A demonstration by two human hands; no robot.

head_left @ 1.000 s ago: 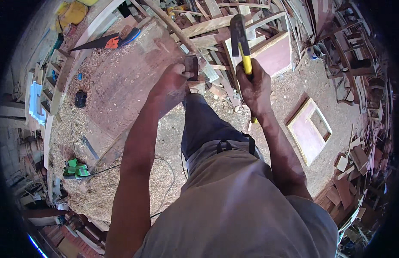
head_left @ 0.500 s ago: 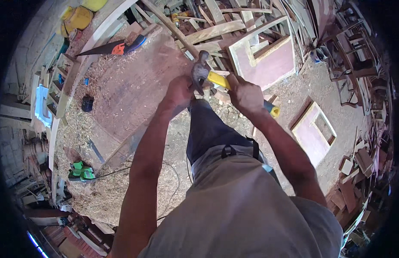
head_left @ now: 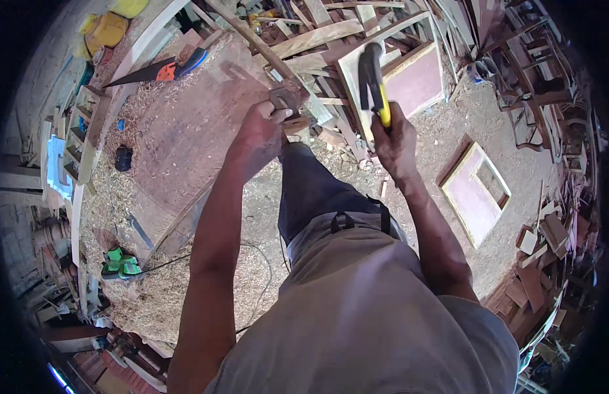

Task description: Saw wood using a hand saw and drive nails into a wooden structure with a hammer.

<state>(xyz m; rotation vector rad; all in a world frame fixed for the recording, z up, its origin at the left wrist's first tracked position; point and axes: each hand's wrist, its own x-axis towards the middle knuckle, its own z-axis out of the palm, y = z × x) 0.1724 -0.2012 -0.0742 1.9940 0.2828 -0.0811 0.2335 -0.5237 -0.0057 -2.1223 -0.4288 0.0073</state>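
Observation:
My right hand (head_left: pixel 396 144) is closed round the yellow handle of a claw hammer (head_left: pixel 384 105). The hammer's dark head is raised, apart from the piece in my left hand. My left hand (head_left: pixel 257 134) is closed on a brown wooden block with a dark metal piece on top; it looks like a hand plane (head_left: pixel 288 102). My fingers cover part of it. It is held over the left edge of the worktop, just beyond my dark trouser leg (head_left: pixel 311 187).
The brown worktop (head_left: pixel 179 131) carries scattered shavings. A handsaw (head_left: pixel 163 71) lies at its far left, with a green tool (head_left: pixel 120 262) near its front. Wood offcuts (head_left: pixel 317 39) pile up beyond. Two framed panels (head_left: pixel 416 75) (head_left: pixel 475 197) are on the right.
The hammer has swung up and to the right, away from my left hand. The wooden piece in my left hand, mostly hidden before, now shows.

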